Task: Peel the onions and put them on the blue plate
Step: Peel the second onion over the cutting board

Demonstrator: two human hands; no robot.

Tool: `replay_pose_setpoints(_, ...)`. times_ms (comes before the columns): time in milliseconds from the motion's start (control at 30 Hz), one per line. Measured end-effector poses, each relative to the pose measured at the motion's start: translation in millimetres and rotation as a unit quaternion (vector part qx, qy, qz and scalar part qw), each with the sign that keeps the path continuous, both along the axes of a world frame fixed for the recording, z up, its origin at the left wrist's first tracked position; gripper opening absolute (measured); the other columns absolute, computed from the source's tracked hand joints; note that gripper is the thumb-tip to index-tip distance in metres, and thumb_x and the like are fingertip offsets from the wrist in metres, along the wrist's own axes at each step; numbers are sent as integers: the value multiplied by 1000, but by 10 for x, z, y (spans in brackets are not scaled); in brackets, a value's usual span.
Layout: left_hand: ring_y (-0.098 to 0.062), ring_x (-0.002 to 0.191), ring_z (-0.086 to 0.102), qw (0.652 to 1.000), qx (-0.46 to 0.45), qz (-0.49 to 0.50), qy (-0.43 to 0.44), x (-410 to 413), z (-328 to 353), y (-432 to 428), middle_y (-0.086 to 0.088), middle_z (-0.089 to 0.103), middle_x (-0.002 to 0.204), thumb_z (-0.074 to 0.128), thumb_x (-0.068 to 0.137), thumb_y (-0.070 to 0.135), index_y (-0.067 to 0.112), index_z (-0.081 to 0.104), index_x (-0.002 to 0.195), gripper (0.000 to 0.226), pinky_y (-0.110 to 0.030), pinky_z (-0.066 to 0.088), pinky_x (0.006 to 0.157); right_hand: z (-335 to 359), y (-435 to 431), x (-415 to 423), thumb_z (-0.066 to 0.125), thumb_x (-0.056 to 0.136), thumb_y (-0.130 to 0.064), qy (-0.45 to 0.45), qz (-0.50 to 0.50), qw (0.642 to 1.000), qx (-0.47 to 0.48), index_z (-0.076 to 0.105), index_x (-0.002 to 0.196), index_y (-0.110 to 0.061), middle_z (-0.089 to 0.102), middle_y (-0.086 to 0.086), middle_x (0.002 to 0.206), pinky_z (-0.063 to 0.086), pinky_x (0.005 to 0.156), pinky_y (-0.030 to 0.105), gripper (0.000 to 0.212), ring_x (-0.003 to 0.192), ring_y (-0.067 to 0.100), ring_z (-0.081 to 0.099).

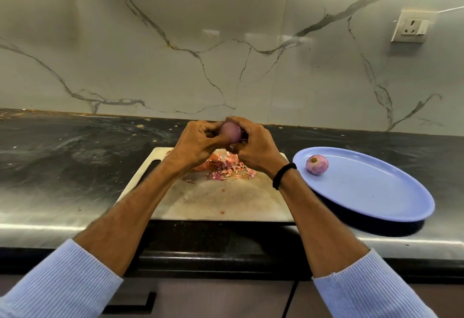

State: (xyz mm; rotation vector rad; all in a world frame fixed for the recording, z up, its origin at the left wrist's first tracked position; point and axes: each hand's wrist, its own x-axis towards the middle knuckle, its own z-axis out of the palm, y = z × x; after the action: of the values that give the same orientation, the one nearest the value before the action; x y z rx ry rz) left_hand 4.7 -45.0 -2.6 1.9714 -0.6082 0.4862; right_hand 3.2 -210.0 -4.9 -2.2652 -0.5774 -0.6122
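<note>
**Above the cutting board (226, 202), both hands grasp a purple onion (231, 132)**

The purple onion is held in the air over the far edge of the board, between the two hands. The left hand (198, 142) grips it from the left with curled fingers, thumb against the near side of the bulb. The right hand (253, 147) is curled round its right side, fingertips over the top. How much skin the onion has on it cannot be told, since the fingers cover most of it; the part that shows is smooth and purple.

Under the hands, a heap of pink and orange peelings (226, 167) lies on the far half of the pale board, with a few scraps scattered nearer. The board rests on a dark, glossy bench (75, 154), its near edge close to the bench front.

Just right of the board sits the blue plate (376, 192), part of it hidden behind the right forearm. One peeled onion (316, 164) lies on the plate's far left part, root end up, well apart from the one in the hands.

A black band (282, 176) circles the right wrist, and light blue ribbed sleeves (62, 287) are pushed up both forearms. Behind the bench rises a veined marble wall (200, 41) with a white socket (411, 26) at upper right.
</note>
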Motion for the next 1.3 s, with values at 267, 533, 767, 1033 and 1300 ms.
replay_pose_setpoints(267, -19, 86, 68, 999, 33, 12, -11, 34, 9, 72, -7, 69, 96, 73, 88, 16, 6, 70, 118, 32, -32, 59, 85, 15, -11, -26, 80, 77, -9, 14, 5, 1000, -9, 50, 138, -8, 58, 10, 133, 40, 98, 17, 67, 121, 21, 54)
replay_pose_setpoints(533, -21, 83, 67, 996, 75, 24, -41, 96, -25, 95, -7, 66, 95, 70, 90, 19, 6, 71, 117, 31, -34, 60, 81, 23, -28, -26, 78, 79, -7, 32, 4, 999, -20, 48, 139, -9, 56, 11, 135, 39, 99, 17, 67, 124, 21, 53)
replay_pose_setpoints(767, -11, 76, 70, 996, 27, 42, -80, 102, -8, 123, -6, 71, 89, 68, 91, 13, 4, 74, 110, 22, -21, 60, 73, 45, -27, -12, 76, 80, -5, 46, 1, 999, -13, 46, 141, -10, 54, 10, 136, 46, 104, 29, 69, 122, 21, 53)
replay_pose_setpoints(1033, -13, 97, 68, 990, 23, 26, -137, 77, -21, 40, -7, 72, 111, 73, 88, 19, 9, 70, 121, 35, -14, 53, 87, 54, -95, 30, 77, 81, -12, 32, -35, 998, 44, 47, 139, -10, 57, 10, 131, 49, 97, 27, 66, 112, 21, 56)
replay_pose_setpoints(1300, -16, 83, 69, 978, 48, 48, -196, 82, -30, 65, -12, 75, 97, 78, 83, 15, 4, 75, 107, 27, -6, 51, 77, 34, -79, 4, 79, 79, -10, 24, -21, 999, 28, 48, 139, -7, 58, 10, 133, 44, 96, 16, 68, 116, 18, 57)
